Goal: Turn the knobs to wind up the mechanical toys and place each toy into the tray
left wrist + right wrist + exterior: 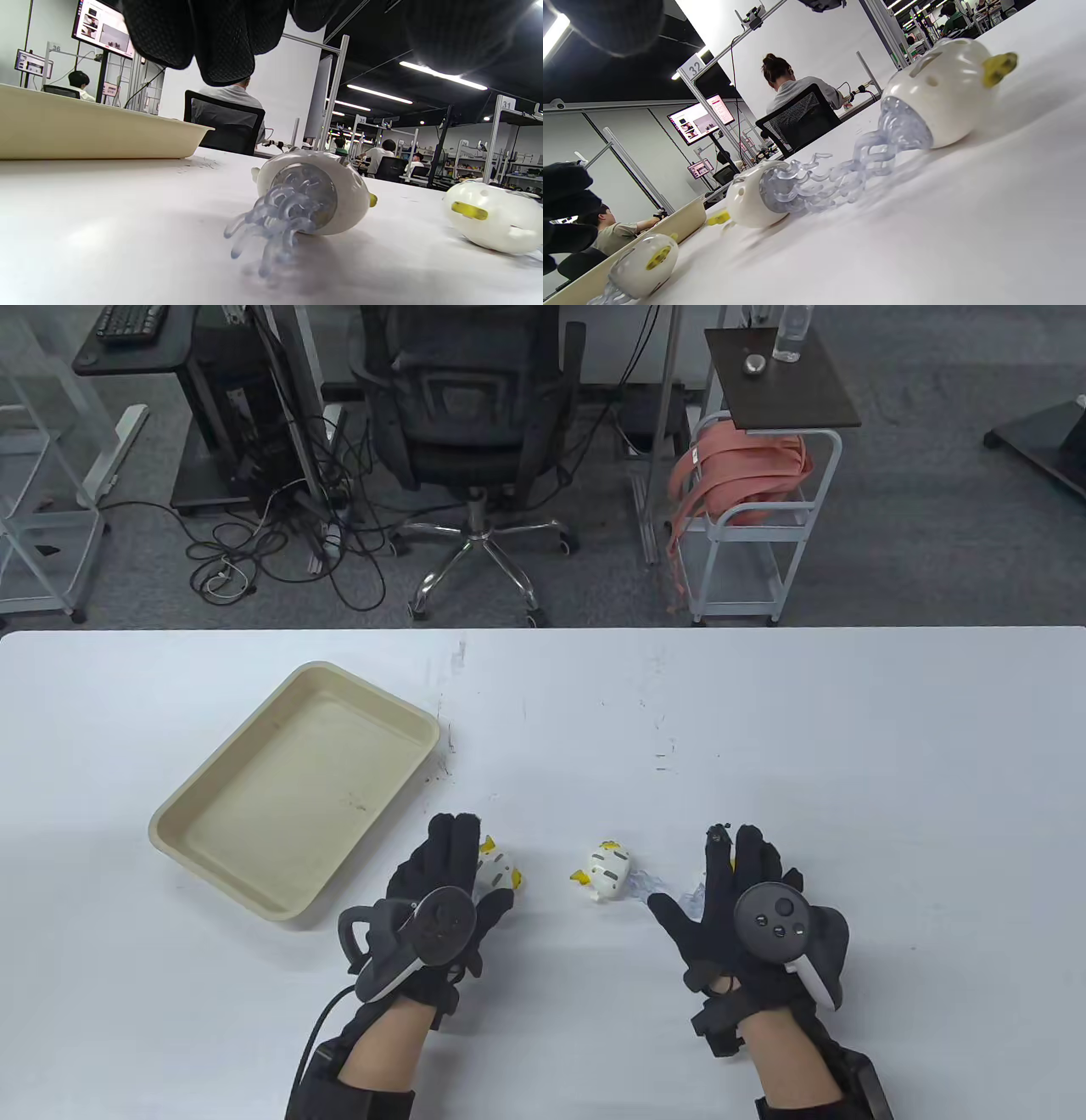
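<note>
— At the near edge of the white table (848,729), what are the two gloved hands doing?

— Both lie palm down, fingers straight and held close together, nothing gripped. The left hand (437,903) has its fingertips over one toy (499,869); from above I cannot tell whether they touch it. In the left wrist view that same toy (316,195) lies on its side on the table, clear curly legs toward the camera, with the fingers (220,38) hanging above it, apart from it.

— And the right hand?

— The right hand (747,899) covers most of another toy (697,891); only a scrap of white and clear plastic peeks out between thumb and forefinger. The right wrist view shows it better: a white round body (941,97) with a yellow knob, lying on the table.

— Any more toys?

— A third one (604,871) lies between the hands, white with grey stripes and yellow bits, touching neither hand.

— Where is the tray?

— The beige tray (212,797) sits farther back and to the left, at an angle, with no toy in it. Beyond the table stand an office chair (471,415), a tangle of cables on the floor, and a small cart (768,492) with pink straps.
</note>
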A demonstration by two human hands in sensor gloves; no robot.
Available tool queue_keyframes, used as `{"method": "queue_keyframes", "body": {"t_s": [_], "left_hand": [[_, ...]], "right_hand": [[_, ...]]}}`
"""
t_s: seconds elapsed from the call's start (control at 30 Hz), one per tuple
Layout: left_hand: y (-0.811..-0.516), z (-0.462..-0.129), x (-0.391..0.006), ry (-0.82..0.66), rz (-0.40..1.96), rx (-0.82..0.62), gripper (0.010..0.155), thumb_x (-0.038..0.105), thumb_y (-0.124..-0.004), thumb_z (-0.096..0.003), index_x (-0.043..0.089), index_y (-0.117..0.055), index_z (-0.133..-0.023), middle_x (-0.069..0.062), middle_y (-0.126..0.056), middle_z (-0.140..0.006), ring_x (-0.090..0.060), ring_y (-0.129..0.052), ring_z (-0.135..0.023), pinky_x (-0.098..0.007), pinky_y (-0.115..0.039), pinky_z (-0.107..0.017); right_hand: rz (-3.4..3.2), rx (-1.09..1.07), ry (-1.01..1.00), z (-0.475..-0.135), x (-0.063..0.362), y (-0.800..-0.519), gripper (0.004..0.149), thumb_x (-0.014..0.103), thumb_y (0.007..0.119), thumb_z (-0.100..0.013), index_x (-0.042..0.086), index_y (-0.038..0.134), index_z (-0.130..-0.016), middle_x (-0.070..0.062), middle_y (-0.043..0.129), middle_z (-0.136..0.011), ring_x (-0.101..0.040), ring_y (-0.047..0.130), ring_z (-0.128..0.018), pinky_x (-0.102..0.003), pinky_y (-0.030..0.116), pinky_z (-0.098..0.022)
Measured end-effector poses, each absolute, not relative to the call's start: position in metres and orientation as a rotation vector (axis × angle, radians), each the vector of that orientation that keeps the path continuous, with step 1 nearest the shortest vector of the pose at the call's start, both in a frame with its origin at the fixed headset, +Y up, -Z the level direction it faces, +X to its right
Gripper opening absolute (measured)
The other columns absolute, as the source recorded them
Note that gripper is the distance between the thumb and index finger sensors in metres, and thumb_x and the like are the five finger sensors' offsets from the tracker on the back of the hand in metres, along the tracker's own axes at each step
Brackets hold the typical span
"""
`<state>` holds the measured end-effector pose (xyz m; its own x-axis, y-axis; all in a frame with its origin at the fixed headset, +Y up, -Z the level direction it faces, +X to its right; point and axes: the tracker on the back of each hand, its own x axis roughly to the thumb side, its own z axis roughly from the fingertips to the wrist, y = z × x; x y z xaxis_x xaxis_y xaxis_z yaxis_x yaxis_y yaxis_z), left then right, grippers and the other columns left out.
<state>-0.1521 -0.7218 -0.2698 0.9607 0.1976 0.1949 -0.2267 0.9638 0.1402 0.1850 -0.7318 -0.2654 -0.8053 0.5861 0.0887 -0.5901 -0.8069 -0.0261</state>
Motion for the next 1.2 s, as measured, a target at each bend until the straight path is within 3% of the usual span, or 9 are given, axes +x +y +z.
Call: {"method": "queue_keyframes", "body": {"t_s": [0.87,1.2], "left_hand": [[-0.718,-0.27,-0.154,-0.175,0.215,0.139,0.093,0.061,-0.083,-0.0415,0.022,-0.04,-0.114,-0.016,-0.049,-0.117,-0.036,-0.077,-0.101,-0.055,-0.066,-0.072],[-0.729,-0.27,-0.122,-0.292,0.129,0.005,0.093,0.057,-0.086,-0.0419,0.029,-0.035,-0.114,-0.013,-0.042,-0.121,-0.039,-0.062,-0.109,-0.061,-0.05,-0.078]], "right_hand": [[2.491,0.112,-0.05,-0.267,0.182,-0.733,0.104,0.069,0.068,-0.045,0.003,0.025,-0.114,-0.032,0.005,-0.115,-0.061,0.008,-0.097,-0.073,-0.001,-0.061],[2.507,0.113,-0.053,-0.267,0.181,-0.733,0.104,0.069,0.068,-0.045,0.003,0.025,-0.114,-0.032,0.005,-0.115,-0.06,0.008,-0.097,-0.073,-0.002,-0.061]]}}
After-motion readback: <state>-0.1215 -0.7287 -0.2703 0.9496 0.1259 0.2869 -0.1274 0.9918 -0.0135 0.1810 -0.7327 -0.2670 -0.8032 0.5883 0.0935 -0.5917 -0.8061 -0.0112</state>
